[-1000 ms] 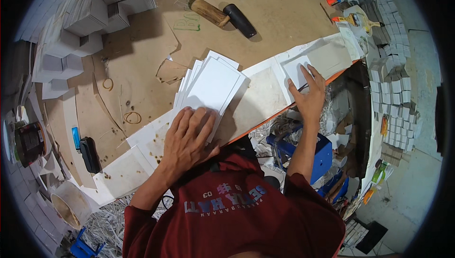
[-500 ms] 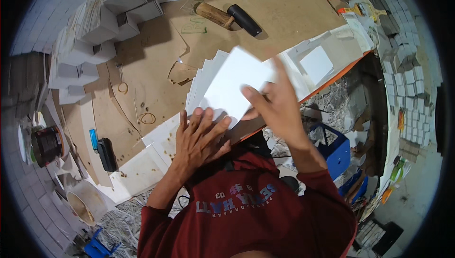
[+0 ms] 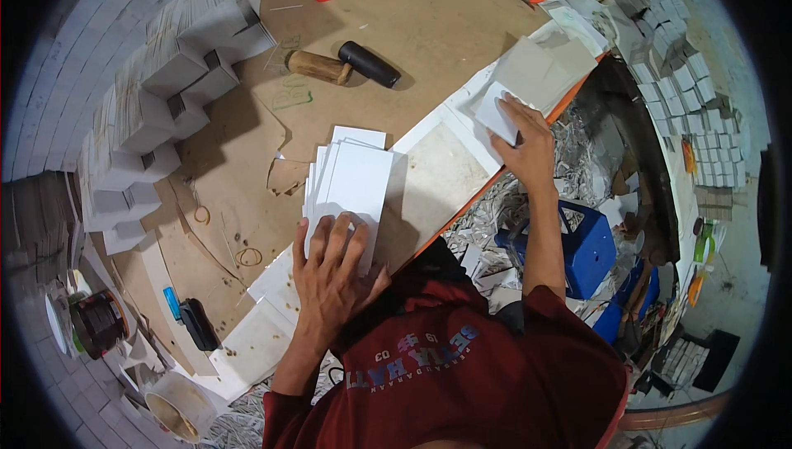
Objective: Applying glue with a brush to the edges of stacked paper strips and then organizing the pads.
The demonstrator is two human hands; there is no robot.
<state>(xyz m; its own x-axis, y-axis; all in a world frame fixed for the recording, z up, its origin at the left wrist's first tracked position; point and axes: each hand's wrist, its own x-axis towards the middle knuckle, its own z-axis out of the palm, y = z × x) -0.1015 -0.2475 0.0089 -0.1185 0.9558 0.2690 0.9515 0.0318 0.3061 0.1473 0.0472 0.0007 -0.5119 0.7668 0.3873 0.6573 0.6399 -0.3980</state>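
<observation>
My left hand (image 3: 332,261) rests with fingers spread flat on a fanned stack of white cards (image 3: 356,170) near the table's front edge. The cards overlap unevenly, and their near ends are partly hidden under my fingers. Off to the right, my right hand (image 3: 530,139) is closed on the edge of a small white card (image 3: 497,115), fingers on top and thumb at its near side. That card is over a pale sheet (image 3: 528,69) on the table's edge strip.
Beyond the stack lies a black-headed mallet (image 3: 369,64) with a wooden handle. Folded grey-white card stacks (image 3: 169,111) stand along the left. A black case (image 3: 198,325) sits front left. Paper scraps and a blue plastic stool (image 3: 569,251) are below the table edge.
My right hand has moved away from the stack to the small white card on the right and gripped it. The top white card now lies flatter on the stack. The view has shifted.
</observation>
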